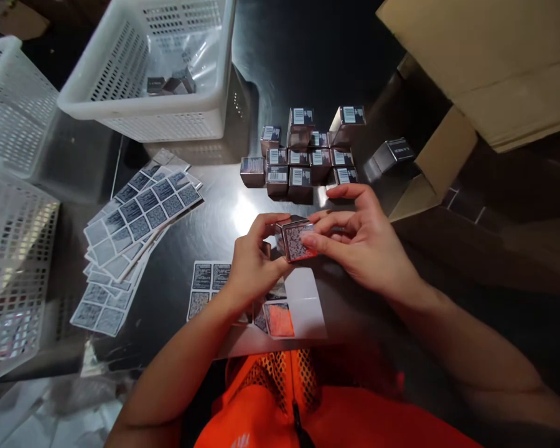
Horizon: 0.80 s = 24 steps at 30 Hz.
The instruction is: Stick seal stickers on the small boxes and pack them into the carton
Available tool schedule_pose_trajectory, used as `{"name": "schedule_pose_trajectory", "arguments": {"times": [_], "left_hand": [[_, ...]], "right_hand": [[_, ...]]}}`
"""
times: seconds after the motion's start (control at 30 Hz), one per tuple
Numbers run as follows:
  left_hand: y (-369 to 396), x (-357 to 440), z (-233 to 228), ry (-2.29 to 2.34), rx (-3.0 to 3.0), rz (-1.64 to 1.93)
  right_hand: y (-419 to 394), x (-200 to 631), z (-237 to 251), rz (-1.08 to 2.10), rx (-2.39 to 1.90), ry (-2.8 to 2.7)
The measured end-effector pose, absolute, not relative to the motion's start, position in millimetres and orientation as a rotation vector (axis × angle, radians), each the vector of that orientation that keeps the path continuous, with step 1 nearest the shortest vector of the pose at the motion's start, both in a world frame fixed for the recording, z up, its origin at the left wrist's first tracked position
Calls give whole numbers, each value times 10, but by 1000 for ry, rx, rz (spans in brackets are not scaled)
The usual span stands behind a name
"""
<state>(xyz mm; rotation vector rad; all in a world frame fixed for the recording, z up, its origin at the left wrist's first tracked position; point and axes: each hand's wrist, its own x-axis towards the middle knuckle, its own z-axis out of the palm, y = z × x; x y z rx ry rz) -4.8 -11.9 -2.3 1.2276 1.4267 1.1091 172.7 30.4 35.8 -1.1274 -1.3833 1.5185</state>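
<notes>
A small dark box (293, 241) with a patterned square label on its face is held in front of me, above the table. My left hand (256, 258) grips it between thumb and fingers on its left side. My right hand (354, 239) has its thumb pressed on the label's right part, its index finger stretched out above. Under my left hand lies a sheet of stickers (211, 277), with a bare white backing (305, 305) at its right; my left hand hides part of the sheet. Beyond the hands several small barcoded boxes (300, 178) stand grouped together.
Fanned sticker sheets (142, 214) lie on the left. A white plastic basket (168, 118) with a few boxes stands at the back left, and more baskets (16, 112) at the far left. One box (394, 154) lies apart near an open cardboard carton (441, 155) on the right.
</notes>
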Motion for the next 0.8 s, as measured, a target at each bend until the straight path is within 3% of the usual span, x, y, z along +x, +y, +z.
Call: {"name": "schedule_pose_trajectory", "arguments": {"times": [0.5,0.8], "left_hand": [[-130,-46,-17,1435,1215,1104],[-158,-58,-86,1520,1450,1199]], "right_hand": [[282,1696,377,1472,-1139,-1378],[248,1750,291,1146,-1267,-1521]]}}
